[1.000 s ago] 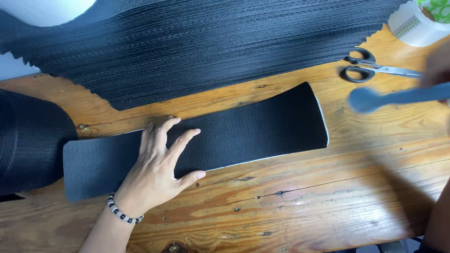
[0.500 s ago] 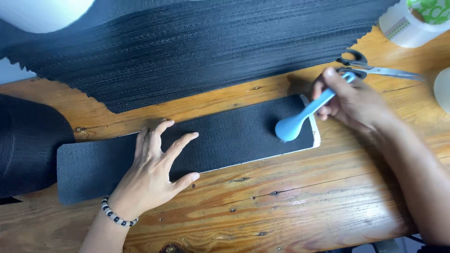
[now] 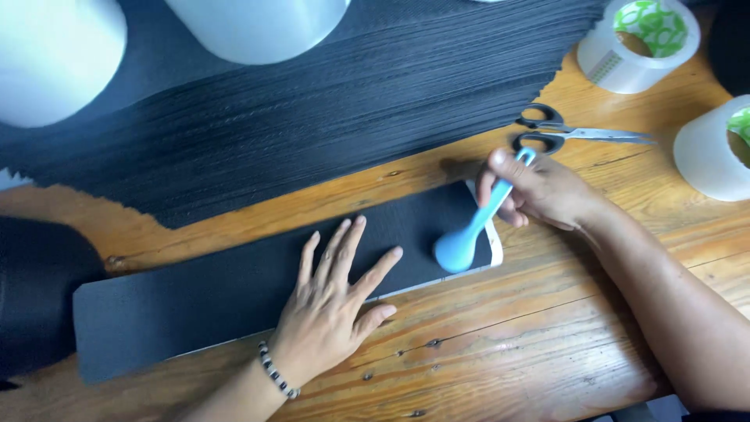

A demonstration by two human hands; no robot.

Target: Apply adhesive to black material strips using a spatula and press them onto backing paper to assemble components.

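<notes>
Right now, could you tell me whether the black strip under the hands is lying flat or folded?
Flat. The black strip lies spread along the wooden table, the left hand pressing it and the right hand holding a blue tool on its end.

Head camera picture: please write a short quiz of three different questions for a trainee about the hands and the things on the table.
1. True or false: the left hand lies flat on the black strip.
2. What does the right hand hold? A) the scissors B) a blue spoon-shaped tool C) a tape roll
3. Name the surface under the strip.

Key:
1. True.
2. B: the blue tool, its round end on the strip's right end. The scissors lie untouched just beyond.
3. A wooden table.
</notes>
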